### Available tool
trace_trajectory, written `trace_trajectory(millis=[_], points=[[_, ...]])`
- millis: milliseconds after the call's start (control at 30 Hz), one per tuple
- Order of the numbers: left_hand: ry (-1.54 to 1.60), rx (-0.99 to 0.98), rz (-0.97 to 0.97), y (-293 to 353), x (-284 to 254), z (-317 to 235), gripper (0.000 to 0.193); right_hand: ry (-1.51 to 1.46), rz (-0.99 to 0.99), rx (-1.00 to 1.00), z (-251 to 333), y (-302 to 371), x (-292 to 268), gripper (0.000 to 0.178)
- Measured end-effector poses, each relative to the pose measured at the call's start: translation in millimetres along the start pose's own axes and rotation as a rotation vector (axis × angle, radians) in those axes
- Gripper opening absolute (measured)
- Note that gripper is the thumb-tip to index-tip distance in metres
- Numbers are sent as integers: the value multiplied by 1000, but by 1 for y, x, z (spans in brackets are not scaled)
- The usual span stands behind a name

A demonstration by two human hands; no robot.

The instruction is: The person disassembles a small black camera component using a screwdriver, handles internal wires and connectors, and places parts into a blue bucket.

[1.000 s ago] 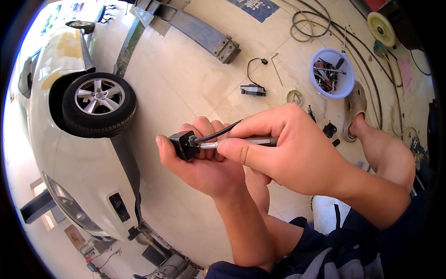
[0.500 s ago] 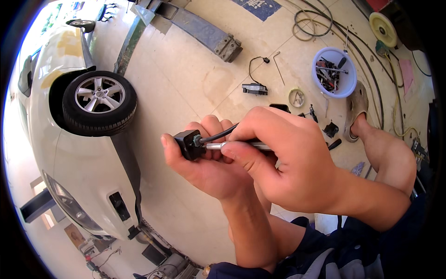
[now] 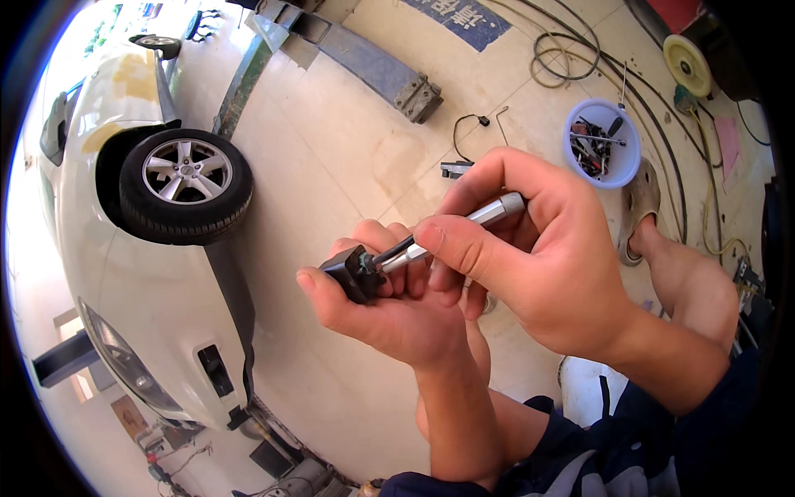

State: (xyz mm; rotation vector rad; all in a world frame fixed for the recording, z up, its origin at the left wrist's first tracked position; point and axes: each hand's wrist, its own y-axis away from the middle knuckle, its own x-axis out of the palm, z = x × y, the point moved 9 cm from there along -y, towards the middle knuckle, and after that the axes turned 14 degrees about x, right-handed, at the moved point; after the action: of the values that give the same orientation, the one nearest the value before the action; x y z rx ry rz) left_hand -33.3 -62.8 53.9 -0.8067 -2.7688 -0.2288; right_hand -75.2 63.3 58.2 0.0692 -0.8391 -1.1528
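Left hand [image 3: 414,325] palm-up, right hand [image 3: 542,248] in pinch around silver tool [image 3: 499,209]

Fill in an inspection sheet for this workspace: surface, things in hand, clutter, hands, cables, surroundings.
Surface: pale tiled floor, faintly stained.
Things in hand: black box; silver tool, its tip at the box, contact unclear.
Clutter: pale-blue bucket of mixed tools on the floor.
Hands: left hand holds the box; right hand grips the tool.
Cables: black cable at the box; long cables across the floor, right.
Surroundings: white car at left, front wheel showing.
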Motion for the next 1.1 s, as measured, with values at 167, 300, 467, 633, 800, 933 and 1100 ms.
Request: trace_trajectory(millis=[167, 300, 467, 633, 800, 933, 1100], points=[[-66, 102, 30, -4, 0, -7, 52, 140, 10, 53, -3, -1, 0, 20], [-21, 111, 87, -2, 6, 0, 53, 125, 5, -29, 5, 3, -1, 16], [51, 51, 94, 1, 7, 12, 53, 172, -56, -232, 11, 10, 0, 15], [-51, 39, 73, -1, 4, 12, 51, 312, -87, -398, 17, 17, 4, 18], [66, -52, 42, 0, 3, 18, 52, 337, -74, -412, 15, 18, 5, 22], [64, -63, -14, 1, 0, 18, 53, 336, -78, -493, 13, 18, 7, 25], [-58, 18, -47, -1, 1, 6, 54, 447, -26, -407, 13, 18, 9, 19]])
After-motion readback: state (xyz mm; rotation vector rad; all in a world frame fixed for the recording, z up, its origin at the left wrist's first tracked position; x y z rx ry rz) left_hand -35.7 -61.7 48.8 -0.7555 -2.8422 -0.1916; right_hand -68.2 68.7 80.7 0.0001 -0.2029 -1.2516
